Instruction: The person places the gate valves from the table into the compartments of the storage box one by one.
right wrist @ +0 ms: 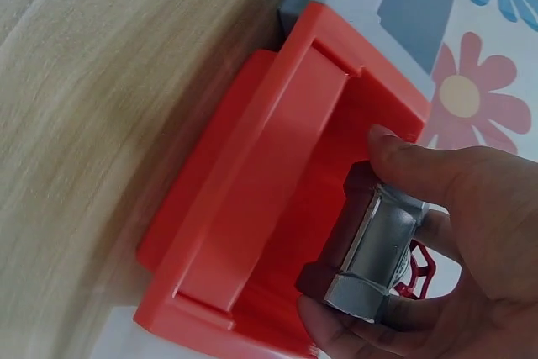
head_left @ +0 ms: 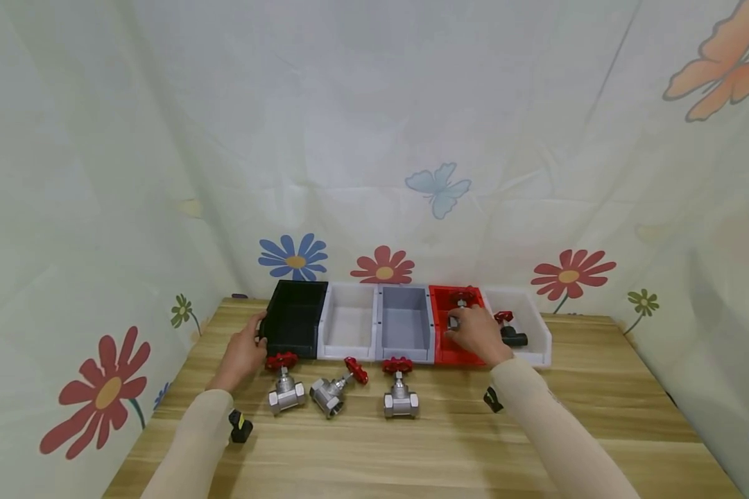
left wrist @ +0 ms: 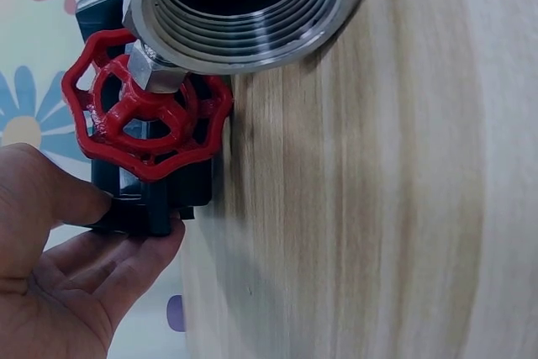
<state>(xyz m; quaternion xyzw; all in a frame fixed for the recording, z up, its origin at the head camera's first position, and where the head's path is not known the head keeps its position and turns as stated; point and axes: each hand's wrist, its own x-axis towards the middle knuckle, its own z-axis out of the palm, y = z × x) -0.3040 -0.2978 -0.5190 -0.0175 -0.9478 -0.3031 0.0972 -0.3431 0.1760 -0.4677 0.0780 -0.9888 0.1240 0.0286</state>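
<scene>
My table bears a row of five bins, and I'm working at the red bin, second from the right. My left hand pinches the edge of the black bin at the left end, thumb on one side and fingers on the other; a light hold seems best, as a tug could skew the row. My right hand is curled round a steel valve, which sits within the mouth of the red bin (whether it touches the floor, I cannot tell). Three spare valves lie in front of the row.

To set mine down well, I'd lower the body level and let the bin take its weight before loosening, so metal doesn't knock plastic. Its red wheel points to the back, so I'd leave it room there. Last, my fingertips: straight up, clear of the rim.
</scene>
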